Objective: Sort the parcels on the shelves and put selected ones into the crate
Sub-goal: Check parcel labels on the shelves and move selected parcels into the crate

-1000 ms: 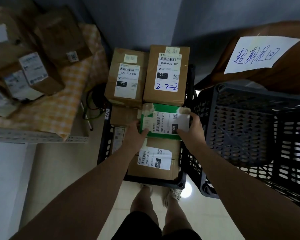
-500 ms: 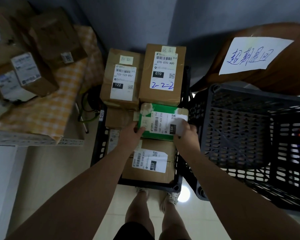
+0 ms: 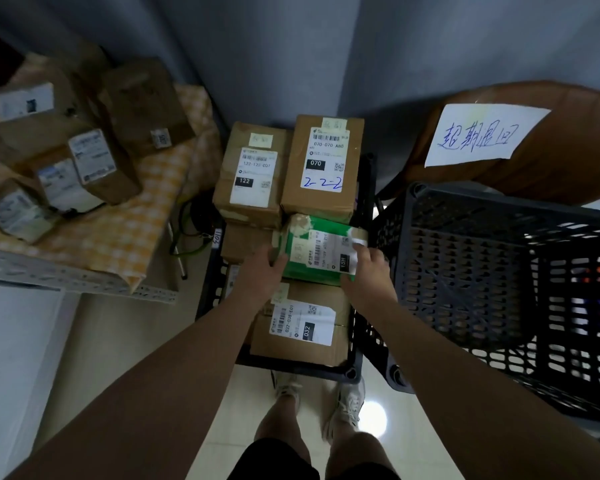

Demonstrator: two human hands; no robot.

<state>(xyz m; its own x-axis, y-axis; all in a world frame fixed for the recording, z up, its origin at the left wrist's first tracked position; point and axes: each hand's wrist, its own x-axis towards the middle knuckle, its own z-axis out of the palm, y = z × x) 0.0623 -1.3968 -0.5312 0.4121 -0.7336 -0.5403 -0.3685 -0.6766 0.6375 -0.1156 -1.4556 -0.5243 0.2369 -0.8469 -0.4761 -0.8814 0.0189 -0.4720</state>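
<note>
A green parcel (image 3: pixel 317 251) with a white label lies on top of brown boxes in a black crate (image 3: pixel 355 370) in front of me. My left hand (image 3: pixel 262 271) grips its left edge. My right hand (image 3: pixel 369 271) grips its right edge, with fingers over the label. Behind it in the same crate stand a brown box marked 122 (image 3: pixel 252 174) and a brown box marked 070 (image 3: pixel 324 164). A box marked 032 (image 3: pixel 303 327) lies nearest me.
A second, taller black crate (image 3: pixel 499 271) stands at the right. Behind it a brown box carries a handwritten paper sign (image 3: pixel 482 135). At the left a shelf with a checked yellow cloth (image 3: pixel 118 233) holds several brown parcels. My feet stand below the crate.
The green parcel stays in both hands at the same spot. My right hand has slid further over the label. The view has shifted slightly.
</note>
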